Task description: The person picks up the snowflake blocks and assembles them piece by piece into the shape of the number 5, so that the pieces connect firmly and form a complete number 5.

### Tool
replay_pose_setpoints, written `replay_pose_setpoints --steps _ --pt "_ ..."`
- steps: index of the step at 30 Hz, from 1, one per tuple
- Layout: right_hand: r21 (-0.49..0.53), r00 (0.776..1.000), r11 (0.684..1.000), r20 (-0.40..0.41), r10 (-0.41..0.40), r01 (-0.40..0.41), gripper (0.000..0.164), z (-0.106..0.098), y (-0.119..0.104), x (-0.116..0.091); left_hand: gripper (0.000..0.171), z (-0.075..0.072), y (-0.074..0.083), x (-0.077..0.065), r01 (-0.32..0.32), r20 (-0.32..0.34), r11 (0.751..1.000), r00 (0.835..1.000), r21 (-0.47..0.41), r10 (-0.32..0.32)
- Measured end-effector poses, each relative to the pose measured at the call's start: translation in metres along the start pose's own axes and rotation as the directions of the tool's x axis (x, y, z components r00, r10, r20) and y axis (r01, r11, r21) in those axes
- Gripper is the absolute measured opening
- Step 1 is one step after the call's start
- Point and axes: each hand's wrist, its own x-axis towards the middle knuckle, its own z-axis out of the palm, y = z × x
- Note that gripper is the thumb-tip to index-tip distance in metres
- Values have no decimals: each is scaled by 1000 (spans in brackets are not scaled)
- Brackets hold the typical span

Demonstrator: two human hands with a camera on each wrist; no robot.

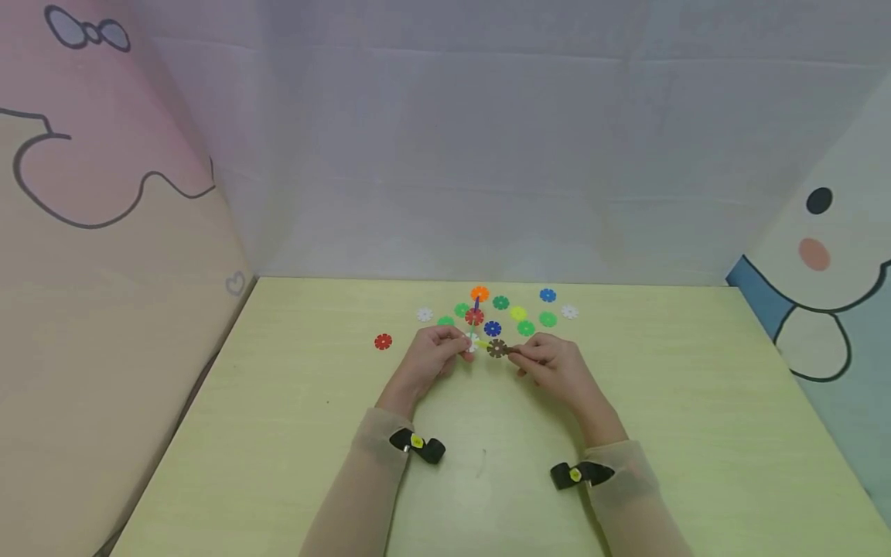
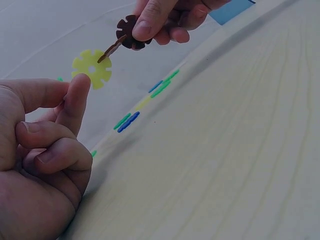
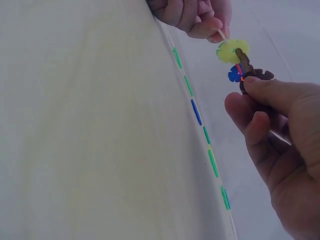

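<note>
Support seemingly comes from both ends: left of the round yellow notched plastic disc (image 2: pixel 97 76), the left hand (image 1: pixel 435 353) pinches a white notched plastic disc (image 1: pixel 473 341), and right of it the right hand (image 1: pixel 558 367) pinches a dark-brown notched plastic disc (image 2: pixel 126 30), so everything linked between clears the tabletop (image 1: pixel 661 402).

In the head view we see only part of the white disc (image 1: pixel 473 339), since the left hand (image 1: pixel 433 353) covers the rest and also overlaps a green disc (image 1: pixel 445 319). In the left wrist view, the right hand (image 1: pixel 559 367) hides part of a dark brown disc (image 2: pixel 125 29) with its thumb. The head view's bottom edge cuts off both sleeves (image 1: pixel 358 487), and we find a faint mark (image 1: pixel 483 463) too small to identify.
</note>
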Motion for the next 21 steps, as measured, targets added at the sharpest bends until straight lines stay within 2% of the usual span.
replay_pose_setpoints --steps 17,21 --pt "-31 997 997 24 -71 71 8 0 0 -1 13 -2 0 -1 7 18 1000 1000 17 -7" --pt "-27 998 998 29 -59 60 8 0 -1 -1 14 -3 0 -1 12 26 1000 1000 20 -12"
